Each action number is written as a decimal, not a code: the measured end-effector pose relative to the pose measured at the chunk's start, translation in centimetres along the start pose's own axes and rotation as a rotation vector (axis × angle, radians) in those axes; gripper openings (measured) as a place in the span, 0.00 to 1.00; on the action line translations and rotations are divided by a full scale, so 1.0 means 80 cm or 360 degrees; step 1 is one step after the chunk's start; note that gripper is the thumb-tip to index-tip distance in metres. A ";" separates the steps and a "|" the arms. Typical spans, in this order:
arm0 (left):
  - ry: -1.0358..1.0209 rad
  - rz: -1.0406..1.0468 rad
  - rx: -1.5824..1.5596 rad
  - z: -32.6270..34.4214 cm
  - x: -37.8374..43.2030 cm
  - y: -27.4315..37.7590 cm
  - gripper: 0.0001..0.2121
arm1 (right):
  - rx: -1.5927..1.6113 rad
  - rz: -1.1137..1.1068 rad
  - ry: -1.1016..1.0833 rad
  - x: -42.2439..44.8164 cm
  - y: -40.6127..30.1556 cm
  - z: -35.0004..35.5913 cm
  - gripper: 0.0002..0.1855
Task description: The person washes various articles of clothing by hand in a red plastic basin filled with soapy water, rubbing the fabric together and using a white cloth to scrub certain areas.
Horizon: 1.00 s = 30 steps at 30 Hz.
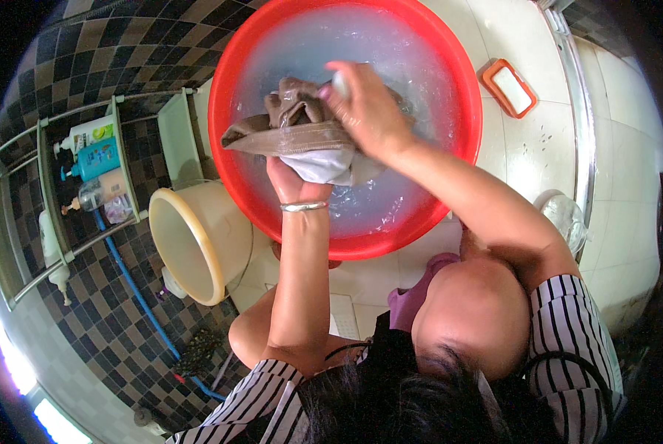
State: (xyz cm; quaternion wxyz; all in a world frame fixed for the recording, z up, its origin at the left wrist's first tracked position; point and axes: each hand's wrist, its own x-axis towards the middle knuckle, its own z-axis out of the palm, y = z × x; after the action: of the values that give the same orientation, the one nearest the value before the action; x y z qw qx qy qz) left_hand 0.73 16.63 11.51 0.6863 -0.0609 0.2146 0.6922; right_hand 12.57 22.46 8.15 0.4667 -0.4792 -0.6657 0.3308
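A large red plastic basin (218, 105) of cloudy water stands before me. Over it, my left hand (297, 180) supports a wet brown garment (303, 139) from below, palm up, its fingers partly hidden under the cloth. The garment has a stitched band and a white lining (323, 165) that hangs toward my wrist. My right hand (373, 114) is above the cloth's right side, with a small white piece (341, 84), apparently soap, between thumb and fingers. Part of the garment trails into the water behind this hand.
An orange soap dish (495, 83) with a white inside lies on the tiled floor to the right. A cream bucket (187, 244) is tipped toward me at left, beside a rack (116, 155) of several pump bottles (99, 158). A clear plastic container (565, 222) is by the metal door track (584, 139).
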 end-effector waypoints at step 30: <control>-0.0082 0.0113 0.0484 0.022 -0.034 -0.043 0.25 | -0.0260 -0.0614 -0.0312 -0.015 -0.050 -0.008 0.28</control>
State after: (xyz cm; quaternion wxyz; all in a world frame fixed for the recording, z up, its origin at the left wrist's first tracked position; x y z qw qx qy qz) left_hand 4.61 14.71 13.39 0.6681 0.0692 0.3013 0.6768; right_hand 11.96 20.01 11.53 0.4140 -0.3450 -0.8117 0.2254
